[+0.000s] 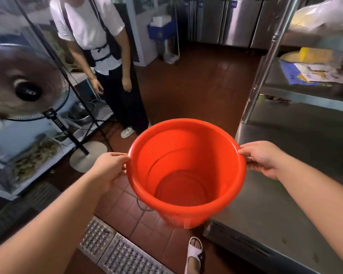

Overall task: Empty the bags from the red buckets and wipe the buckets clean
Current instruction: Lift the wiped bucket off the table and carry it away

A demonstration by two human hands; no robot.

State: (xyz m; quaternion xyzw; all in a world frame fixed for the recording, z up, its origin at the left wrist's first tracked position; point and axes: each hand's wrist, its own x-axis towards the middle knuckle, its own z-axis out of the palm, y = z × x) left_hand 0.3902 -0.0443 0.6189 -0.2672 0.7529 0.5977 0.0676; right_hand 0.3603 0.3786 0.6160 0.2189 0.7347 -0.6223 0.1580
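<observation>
Two bare forearms are seen reaching forward from the bottom corners of the head view, and between them a red bucket [186, 171] is held in the air at its rim. It hangs upright, tilted slightly toward the camera, above a brown tiled floor [196, 80], with its right side close to the edge of a steel table [285, 194]. No bag is seen inside; the smooth red bottom is visible, and it cannot be told whether it is wet or dirty.

The left hand [109, 171] is clamped on the left rim, with the thumb laid on top and the fingers curled underneath. The right hand [263, 159] is clamped on the opposite rim in the same way. Both arms are stretched nearly straight and spread wide.

The bucket is judged to be light, being empty plastic, and stiff enough at its rolled rim to be carried there. Its glossy wall is likely slippery, so the rim is the safer hold.

A metal floor drain grate [115, 252] and a sandalled foot [195, 252] are seen below. A standing fan [26, 84] is at the left, and another person in a white shirt [99, 46] stands behind it. Steel shelves [309, 95] with bags are at the right.
</observation>
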